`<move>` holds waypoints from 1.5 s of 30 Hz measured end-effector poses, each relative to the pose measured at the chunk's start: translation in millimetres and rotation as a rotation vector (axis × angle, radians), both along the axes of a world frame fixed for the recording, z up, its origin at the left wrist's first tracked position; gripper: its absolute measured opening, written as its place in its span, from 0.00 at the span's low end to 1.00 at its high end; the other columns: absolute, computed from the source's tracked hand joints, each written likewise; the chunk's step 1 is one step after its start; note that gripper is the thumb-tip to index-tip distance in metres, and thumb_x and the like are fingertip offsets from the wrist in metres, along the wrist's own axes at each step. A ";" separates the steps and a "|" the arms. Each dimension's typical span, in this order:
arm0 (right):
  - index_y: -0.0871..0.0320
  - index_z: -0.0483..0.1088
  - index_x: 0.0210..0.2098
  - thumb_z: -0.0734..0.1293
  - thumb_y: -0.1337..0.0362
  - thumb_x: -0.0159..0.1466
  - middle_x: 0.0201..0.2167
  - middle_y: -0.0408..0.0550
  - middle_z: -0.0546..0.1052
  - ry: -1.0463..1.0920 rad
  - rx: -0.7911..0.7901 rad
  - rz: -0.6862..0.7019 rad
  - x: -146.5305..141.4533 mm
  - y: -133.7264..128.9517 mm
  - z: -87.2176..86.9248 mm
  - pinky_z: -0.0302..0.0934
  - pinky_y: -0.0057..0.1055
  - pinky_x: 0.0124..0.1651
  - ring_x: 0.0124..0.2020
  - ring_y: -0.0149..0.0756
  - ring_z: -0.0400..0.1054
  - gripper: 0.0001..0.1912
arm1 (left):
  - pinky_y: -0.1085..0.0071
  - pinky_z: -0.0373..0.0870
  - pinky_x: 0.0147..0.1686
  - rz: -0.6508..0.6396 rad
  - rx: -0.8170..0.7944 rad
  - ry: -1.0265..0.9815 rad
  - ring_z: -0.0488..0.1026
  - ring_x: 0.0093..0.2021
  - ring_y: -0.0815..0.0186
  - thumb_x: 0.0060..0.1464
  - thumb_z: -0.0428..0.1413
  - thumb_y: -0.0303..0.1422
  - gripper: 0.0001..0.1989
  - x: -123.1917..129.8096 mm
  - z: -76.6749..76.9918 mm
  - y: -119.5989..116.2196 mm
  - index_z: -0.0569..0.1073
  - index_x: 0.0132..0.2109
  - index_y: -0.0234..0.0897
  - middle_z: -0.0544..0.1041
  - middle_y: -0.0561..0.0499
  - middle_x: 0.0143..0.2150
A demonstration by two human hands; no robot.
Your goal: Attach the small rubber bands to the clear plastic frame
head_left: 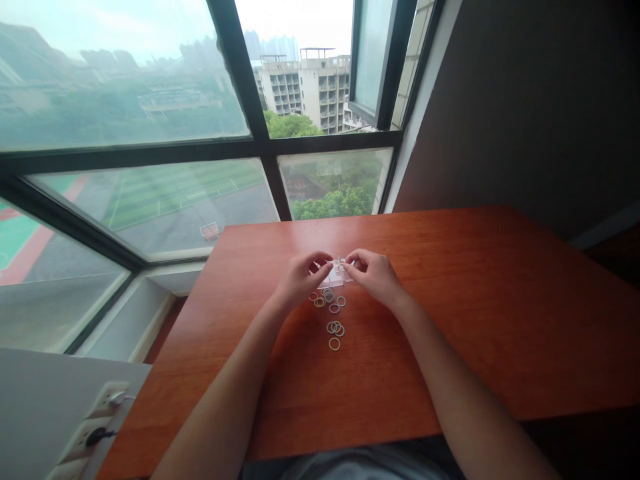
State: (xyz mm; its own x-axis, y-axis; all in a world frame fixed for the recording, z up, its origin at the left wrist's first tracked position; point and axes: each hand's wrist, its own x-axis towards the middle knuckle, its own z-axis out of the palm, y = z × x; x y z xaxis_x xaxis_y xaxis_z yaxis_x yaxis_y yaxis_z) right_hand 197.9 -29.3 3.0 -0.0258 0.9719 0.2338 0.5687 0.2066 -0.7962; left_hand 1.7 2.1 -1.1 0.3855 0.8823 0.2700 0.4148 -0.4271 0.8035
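A small clear plastic box [330, 277] sits on the table between my two hands. My left hand [306, 275] is closed at its left edge, thumb and fingers pinched against it. My right hand [374, 272] pinches a small pale ring [341, 267] over the box's right side. Closer to me lie several thin coloured rings that look like hair ties: a group [328, 295] just below the box, an overlapping cluster [335, 328] further down, and one yellowish ring [335, 344] nearest me. My fingers partly cover the box, so its contents are hard to see.
The reddish-brown wooden table [480, 320] reaches to a dark-framed window [270, 143] at the back. At the lower left, wall sockets [95, 427] hold a white and a black plug. A dark grey wall [525, 113] rises at the right.
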 end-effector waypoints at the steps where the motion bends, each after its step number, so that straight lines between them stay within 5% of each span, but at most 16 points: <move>1: 0.58 0.74 0.33 0.67 0.61 0.59 0.20 0.39 0.72 0.001 0.000 0.003 0.0 0.2 -0.3 0.54 0.25 0.29 0.24 0.29 0.63 0.07 | 0.76 0.65 0.25 -0.014 -0.019 -0.028 0.70 0.27 0.70 0.58 0.56 0.39 0.13 2.1 1.8 -1.7 0.78 0.42 0.34 0.78 0.49 0.31; 12: 0.58 0.74 0.34 0.67 0.61 0.60 0.22 0.40 0.73 0.004 0.028 0.038 -2.7 -1.1 0.2 0.55 0.25 0.30 0.24 0.29 0.64 0.07 | 0.76 0.67 0.27 -0.041 0.011 -0.005 0.71 0.28 0.70 0.56 0.58 0.35 0.08 7.8 3.3 -5.9 0.78 0.36 0.34 0.78 0.50 0.30; 22: 0.56 0.76 0.34 0.67 0.63 0.59 0.23 0.41 0.75 -0.117 -0.001 -0.013 1.6 0.6 -2.8 0.55 0.26 0.31 0.24 0.30 0.65 0.07 | 0.74 0.67 0.29 0.209 0.106 0.007 0.71 0.28 0.69 0.55 0.57 0.35 0.08 -0.6 -4.1 3.8 0.77 0.35 0.36 0.78 0.50 0.30; 36: 0.56 0.75 0.33 0.66 0.64 0.60 0.23 0.41 0.74 -0.172 0.009 0.046 0.8 -1.0 -2.7 0.54 0.26 0.33 0.26 0.30 0.65 0.05 | 0.73 0.64 0.29 0.188 0.200 0.237 0.70 0.28 0.69 0.56 0.56 0.34 0.07 2.2 -11.5 5.5 0.77 0.39 0.38 0.79 0.51 0.34; 45: 0.56 0.77 0.34 0.67 0.67 0.60 0.23 0.40 0.74 -0.213 -0.022 0.218 -8.2 -5.9 -3.0 0.52 0.25 0.31 0.25 0.28 0.64 0.06 | 0.74 0.66 0.29 0.280 0.192 0.195 0.71 0.27 0.69 0.55 0.56 0.32 0.07 -15.8 -4.4 11.2 0.78 0.38 0.37 0.80 0.52 0.33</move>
State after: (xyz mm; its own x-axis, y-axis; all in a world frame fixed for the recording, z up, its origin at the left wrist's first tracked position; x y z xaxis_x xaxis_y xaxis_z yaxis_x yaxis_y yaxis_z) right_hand 189.7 -35.2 0.0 -0.2807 0.9428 0.1798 0.6677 0.3264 -0.6691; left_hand -14.1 13.3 -5.5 0.1977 0.9013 0.3854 0.6737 -0.4105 0.6145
